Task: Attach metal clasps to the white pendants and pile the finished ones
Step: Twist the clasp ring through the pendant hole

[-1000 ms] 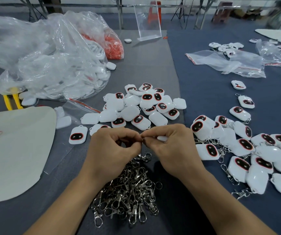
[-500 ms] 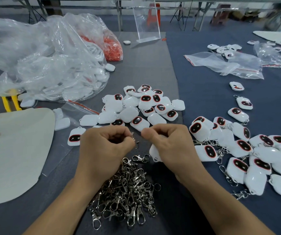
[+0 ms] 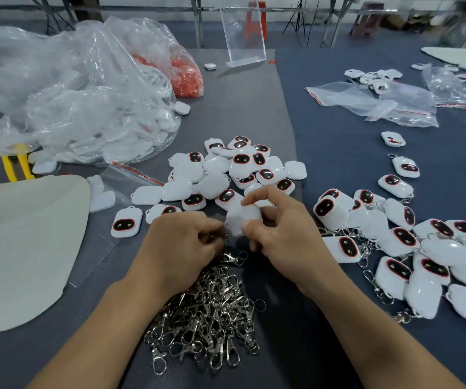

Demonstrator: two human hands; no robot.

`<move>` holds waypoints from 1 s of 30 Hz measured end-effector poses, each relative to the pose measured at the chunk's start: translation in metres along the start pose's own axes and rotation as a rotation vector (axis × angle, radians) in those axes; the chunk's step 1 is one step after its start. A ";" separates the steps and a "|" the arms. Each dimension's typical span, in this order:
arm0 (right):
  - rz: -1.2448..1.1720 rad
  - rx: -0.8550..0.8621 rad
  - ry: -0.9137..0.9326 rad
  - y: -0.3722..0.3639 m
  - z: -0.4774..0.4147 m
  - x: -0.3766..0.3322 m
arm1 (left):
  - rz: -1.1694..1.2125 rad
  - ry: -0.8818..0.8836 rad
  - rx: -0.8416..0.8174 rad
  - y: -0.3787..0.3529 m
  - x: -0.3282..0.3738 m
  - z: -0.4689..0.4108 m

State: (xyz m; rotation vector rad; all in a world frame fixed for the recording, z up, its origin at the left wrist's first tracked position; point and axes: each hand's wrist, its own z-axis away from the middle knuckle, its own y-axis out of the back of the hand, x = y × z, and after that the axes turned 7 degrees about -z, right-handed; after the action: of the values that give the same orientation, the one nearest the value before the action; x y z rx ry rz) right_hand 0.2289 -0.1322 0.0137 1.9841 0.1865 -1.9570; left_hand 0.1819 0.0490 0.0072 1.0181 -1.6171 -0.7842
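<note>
Risen above the clasp pile, the white pendant sits pinched in the right hand; the left hand curls beside it, grip unclear.

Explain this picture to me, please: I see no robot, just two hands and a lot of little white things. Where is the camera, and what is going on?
There is no machine here: a person works with bare hands, and one camera worn on the head looks forward and down, so you see what they see. The right hand holds a white pendant above the table. The left hand pinches what seems to be a small clasp at its edge, though that part is tiny. Below the hands lies a heap of metal clasps. Behind them are pendants without clasps; on the right lie the finished ones, clasps attached. On the left is a big plastic bag of more white pieces.
</note>
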 end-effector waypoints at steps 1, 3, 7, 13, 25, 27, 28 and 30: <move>0.046 -0.006 0.023 0.000 0.000 0.000 | 0.027 0.000 -0.007 0.000 -0.001 -0.001; 0.100 -0.006 0.060 -0.001 0.001 -0.001 | 0.066 -0.001 -0.014 -0.001 -0.005 -0.001; 0.114 -0.015 0.081 -0.002 0.000 -0.002 | 0.105 0.003 -0.023 -0.001 -0.006 -0.001; 0.194 -0.048 0.068 0.001 -0.005 -0.005 | 0.123 0.042 -0.039 0.001 -0.004 -0.001; 0.201 -0.043 0.042 -0.001 -0.003 -0.010 | 0.132 0.100 -0.028 0.000 -0.004 -0.001; 0.176 -0.043 0.045 -0.002 -0.001 -0.010 | 0.137 0.106 -0.028 0.000 -0.004 -0.001; 0.174 -0.041 0.057 -0.002 0.000 -0.010 | 0.146 0.108 -0.029 0.000 -0.004 -0.001; 0.176 -0.029 0.100 -0.004 0.003 -0.008 | 0.169 0.117 -0.033 0.000 -0.004 -0.001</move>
State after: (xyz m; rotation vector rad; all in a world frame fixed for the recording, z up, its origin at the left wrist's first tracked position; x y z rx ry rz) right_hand 0.2240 -0.1282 0.0212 2.0081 0.0615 -1.7395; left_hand 0.1834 0.0523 0.0059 0.8749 -1.5614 -0.6237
